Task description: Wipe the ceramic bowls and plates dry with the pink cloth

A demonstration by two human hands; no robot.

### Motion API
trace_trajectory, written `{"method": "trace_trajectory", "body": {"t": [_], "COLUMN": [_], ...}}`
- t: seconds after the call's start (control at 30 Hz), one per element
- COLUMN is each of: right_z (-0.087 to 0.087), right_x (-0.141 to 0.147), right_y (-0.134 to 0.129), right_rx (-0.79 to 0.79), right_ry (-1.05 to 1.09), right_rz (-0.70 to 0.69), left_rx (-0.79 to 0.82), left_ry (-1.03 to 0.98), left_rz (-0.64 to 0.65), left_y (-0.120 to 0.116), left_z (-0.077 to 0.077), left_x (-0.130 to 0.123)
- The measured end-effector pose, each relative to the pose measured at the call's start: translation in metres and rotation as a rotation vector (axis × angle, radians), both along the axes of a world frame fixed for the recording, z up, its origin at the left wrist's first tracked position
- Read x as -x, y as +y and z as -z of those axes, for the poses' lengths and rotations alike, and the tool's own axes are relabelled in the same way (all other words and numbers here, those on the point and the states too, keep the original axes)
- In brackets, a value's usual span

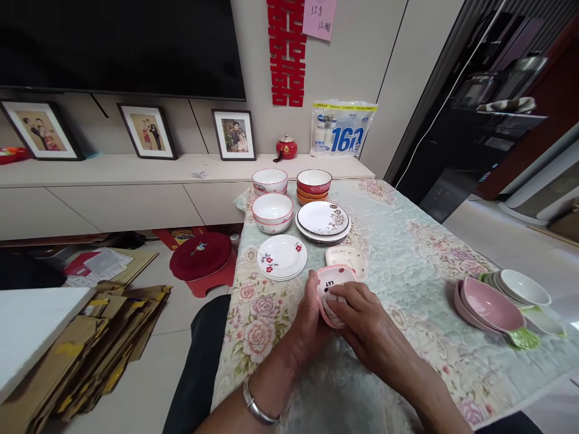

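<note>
A: Bowl's position?
B: Pink-rimmed bowl [328, 279], "CAT" lettered inside, sits between both hands, over the near part of the flower-patterned counter [398, 241].

A: Grip?
B: Left hand [311, 316] cups the bowl's left side, thumb up along the rim. Right hand [367, 322]: fingers bent over the opening; cannot tell whether they pinch anything.

A: Nearby?
B: Cream dish [346, 256] just beyond the bowl. White plates with red flowers [281, 256], stacked, to its left. Brown-patterned plate [322, 218] tops another stack farther back.

A: Farther out?
B: Red-rimmed white bowls [272, 208] behind the flowered plates; red and orange bowls [313, 182] nested at the back. Pink leaf-shaped bowls [491, 301], green-handled, well apart at right, beside white bowls [527, 286].
</note>
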State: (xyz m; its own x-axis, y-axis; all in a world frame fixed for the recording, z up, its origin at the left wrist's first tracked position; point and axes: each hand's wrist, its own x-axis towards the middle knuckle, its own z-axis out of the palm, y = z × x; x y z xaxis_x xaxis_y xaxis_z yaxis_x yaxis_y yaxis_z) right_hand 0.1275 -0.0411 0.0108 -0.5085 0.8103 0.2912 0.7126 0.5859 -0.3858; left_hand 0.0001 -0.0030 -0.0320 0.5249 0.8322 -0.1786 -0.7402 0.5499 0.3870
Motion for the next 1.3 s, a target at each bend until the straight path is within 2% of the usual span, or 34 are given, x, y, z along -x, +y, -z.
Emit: {"method": "trace_trajectory", "body": {"t": [0.1,0.2,0.33,0.43,0.57,0.67,0.73,0.83,0.9,1.03,1.1,1.17,1.3], "right_z": [0.001,-0.003,-0.008,-0.004,0.009,0.017,0.022,0.029,0.032,0.033,0.034,0.035,0.037], "right_x": [0.001,-0.004,-0.018,-0.030,-0.039,-0.040,-0.039,-0.041,-0.043,-0.050,-0.054,-0.057,-0.059], "right_y": [0.001,0.000,-0.003,-0.003,0.002,0.011,0.018,0.025,0.027,0.026,0.027,0.027,0.028], "right_rx": [-0.049,-0.058,0.078,0.285,0.585,0.630,0.604,0.555,0.460,0.086,-0.128,-0.279,-0.399], "right_ry": [0.024,0.063,0.213,0.472,0.951,1.251,1.342,1.291,1.147,0.662,0.458,0.356,0.328], "right_rz": [-0.048,-0.054,0.048,0.174,0.301,0.418,0.501,0.582,0.627,0.733,0.737,0.709,0.654], "left_rx": [-0.001,-0.069,-0.203,-0.220,-0.198,-0.201,-0.208,-0.190,-0.183,-0.199,-0.206,-0.218,-0.259], "left_ry": [0.000,0.037,0.092,0.106,0.126,0.175,0.191,0.178,0.167,0.173,0.200,0.229,0.257], "left_rz": [0.037,0.062,0.056,0.096,0.079,0.057,0.053,0.051,0.037,0.015,0.003,-0.002,0.020], "left_y": [0.001,-0.001,-0.007,-0.011,-0.011,-0.010,-0.010,-0.010,-0.011,-0.012,-0.012,-0.013,-0.013], "left_z": [0.000,-0.002,-0.001,0.005,0.007,0.002,-0.002,-0.004,-0.002,0.005,0.007,0.009,0.011], "left_x": [0.002,0.002,0.001,0.000,-0.003,-0.002,-0.001,0.000,-0.002,-0.005,-0.007,-0.008,-0.009]}}
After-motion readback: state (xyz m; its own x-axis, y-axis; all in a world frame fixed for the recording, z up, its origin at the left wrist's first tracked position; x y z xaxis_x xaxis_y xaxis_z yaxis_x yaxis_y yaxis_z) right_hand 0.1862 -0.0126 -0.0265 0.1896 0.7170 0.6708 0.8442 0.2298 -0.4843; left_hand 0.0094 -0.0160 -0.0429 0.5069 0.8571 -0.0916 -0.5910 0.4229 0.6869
